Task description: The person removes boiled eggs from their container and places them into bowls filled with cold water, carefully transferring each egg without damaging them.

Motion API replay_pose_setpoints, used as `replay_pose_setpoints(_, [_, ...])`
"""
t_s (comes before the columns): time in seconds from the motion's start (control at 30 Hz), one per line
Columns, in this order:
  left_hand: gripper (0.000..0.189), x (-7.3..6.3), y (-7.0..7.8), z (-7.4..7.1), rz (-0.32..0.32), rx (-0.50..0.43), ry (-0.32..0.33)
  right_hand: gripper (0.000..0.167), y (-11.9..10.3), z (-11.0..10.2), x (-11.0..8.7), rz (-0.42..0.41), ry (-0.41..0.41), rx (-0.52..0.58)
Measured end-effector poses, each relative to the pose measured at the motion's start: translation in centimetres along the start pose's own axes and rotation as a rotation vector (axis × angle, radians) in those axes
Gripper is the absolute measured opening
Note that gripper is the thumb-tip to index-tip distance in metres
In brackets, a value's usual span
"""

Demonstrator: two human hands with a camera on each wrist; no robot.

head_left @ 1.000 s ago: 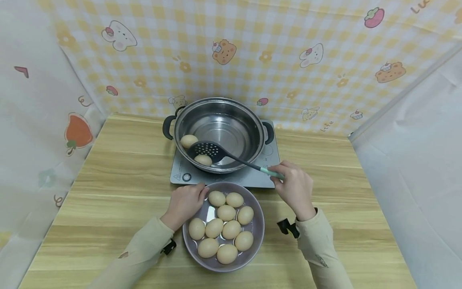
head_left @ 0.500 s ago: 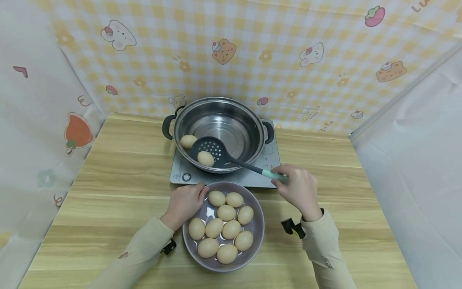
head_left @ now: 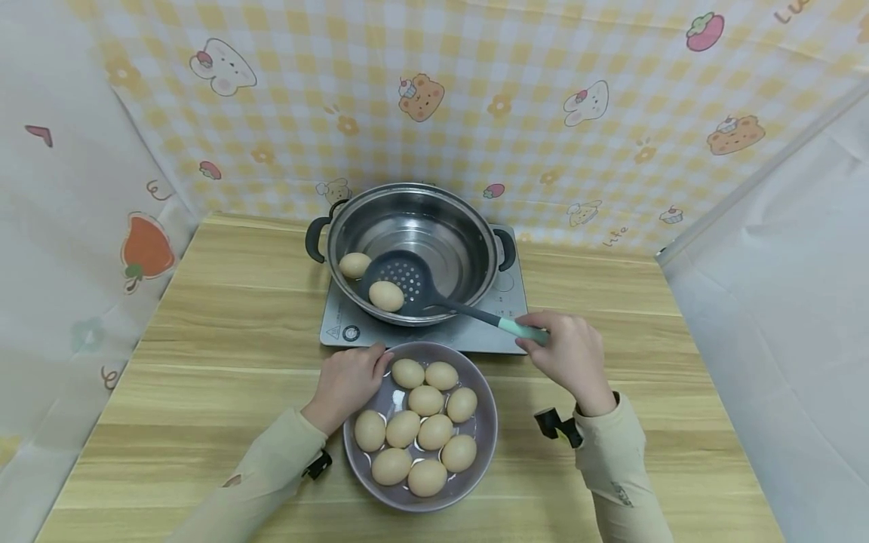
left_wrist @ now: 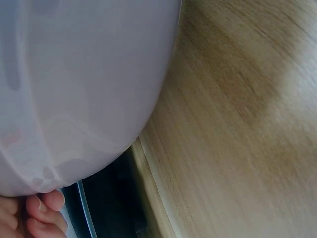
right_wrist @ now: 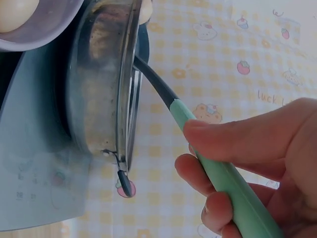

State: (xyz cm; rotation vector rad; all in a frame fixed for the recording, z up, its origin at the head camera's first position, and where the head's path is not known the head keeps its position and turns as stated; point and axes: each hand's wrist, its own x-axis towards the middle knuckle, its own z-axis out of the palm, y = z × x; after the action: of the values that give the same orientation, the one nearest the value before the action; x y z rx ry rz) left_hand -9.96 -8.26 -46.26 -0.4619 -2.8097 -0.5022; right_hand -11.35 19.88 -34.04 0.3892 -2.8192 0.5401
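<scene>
My right hand (head_left: 565, 353) grips the mint-green handle of a black slotted skimmer (head_left: 414, 283); in the right wrist view its fingers wrap that handle (right_wrist: 225, 186). An egg (head_left: 386, 296) lies in the skimmer's perforated head, inside a steel pot (head_left: 462, 219). A second egg (head_left: 355, 265) rests in the pot, left of the skimmer. My left hand (head_left: 349, 381) holds the far left rim of a greyish-purple bowl (head_left: 487, 445), which contains several eggs (head_left: 425, 400). The left wrist view shows curled fingertips (left_wrist: 44, 206) against the bowl's outside (left_wrist: 94, 89).
Under the pot is a flat grey cooktop (head_left: 475, 341), just behind the bowl. The pot has black side handles (head_left: 314, 240). Around them spreads a wooden tabletop (head_left: 224, 339), backed by a yellow checked cloth (head_left: 462, 68) and flanked by white sheets.
The skimmer's head has risen and turned within the pot, the egg settling further onto it. My right hand has moved slightly right and toward me. The left hand and bowl have stayed put.
</scene>
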Motion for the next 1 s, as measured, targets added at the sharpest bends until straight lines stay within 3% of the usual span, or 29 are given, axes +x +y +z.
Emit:
replay_pose_setpoints(0.7, [0.025, -0.1, 0.0, 0.0, -0.011, -0.019, 0.0, 0.019, 0.5, -1.7, -0.3, 0.07, -0.058, 0.023])
replay_pose_setpoints(1.0, [0.026, 0.0, 0.0, 0.0, 0.006, -0.007, 0.014, 0.018, 0.8, -3.1, -1.3, 0.016, 0.008, 0.007])
